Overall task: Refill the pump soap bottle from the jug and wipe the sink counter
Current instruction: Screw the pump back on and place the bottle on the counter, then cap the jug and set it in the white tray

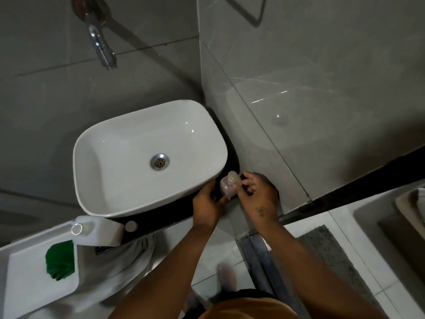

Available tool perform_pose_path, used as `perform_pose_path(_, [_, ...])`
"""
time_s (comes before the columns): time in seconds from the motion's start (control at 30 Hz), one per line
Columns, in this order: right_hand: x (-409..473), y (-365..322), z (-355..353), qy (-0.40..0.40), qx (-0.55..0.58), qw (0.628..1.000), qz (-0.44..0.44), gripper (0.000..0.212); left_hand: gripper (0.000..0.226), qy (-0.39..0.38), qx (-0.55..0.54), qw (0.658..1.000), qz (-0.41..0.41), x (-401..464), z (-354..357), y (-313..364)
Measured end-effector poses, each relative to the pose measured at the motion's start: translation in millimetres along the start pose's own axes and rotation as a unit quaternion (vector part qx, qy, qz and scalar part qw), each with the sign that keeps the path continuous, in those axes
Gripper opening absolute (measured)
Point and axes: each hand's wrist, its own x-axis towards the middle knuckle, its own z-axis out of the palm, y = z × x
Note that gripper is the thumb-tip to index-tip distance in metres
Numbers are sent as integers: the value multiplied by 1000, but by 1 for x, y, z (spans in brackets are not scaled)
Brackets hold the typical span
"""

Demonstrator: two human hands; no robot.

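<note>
A small, pale pink pump soap bottle (223, 187) stands on the black sink counter (165, 217) at the basin's right front corner. My left hand (207, 204) wraps around the bottle's body from the left. The fingers of my right hand (257, 192) pinch its translucent pump top (233, 177), which sits tilted over the bottle's neck. I cannot tell whether the top is still screwed on. The white jug (101, 231) stands at the counter's left front edge with its mouth (77, 229) uncovered. A round white cap (131, 226) lies on the counter beside it.
The white vessel basin (110, 180) fills most of the counter, under a chrome wall tap (102, 46). A green cloth (60, 260) lies on a white surface at the lower left. A grey towel (138, 252) hangs below the counter. Tiled walls close in behind and to the right.
</note>
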Motion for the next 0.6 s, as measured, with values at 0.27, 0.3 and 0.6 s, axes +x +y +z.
perform_pose_path(0.27, [-54,-22,82,-123,100,987,-15,25,38,228,-109,958,-136,-81,-102,-68])
perform_pose_path(0.3, [-64,-24,103,-155,90,984,-11,23,36,256,-126,945,-157,-93,-119,-77])
perform_pose_path(0.6, [-125,-52,237,-312,-89,946,20,38,76,359,33,918,-165,-112,-244,-99])
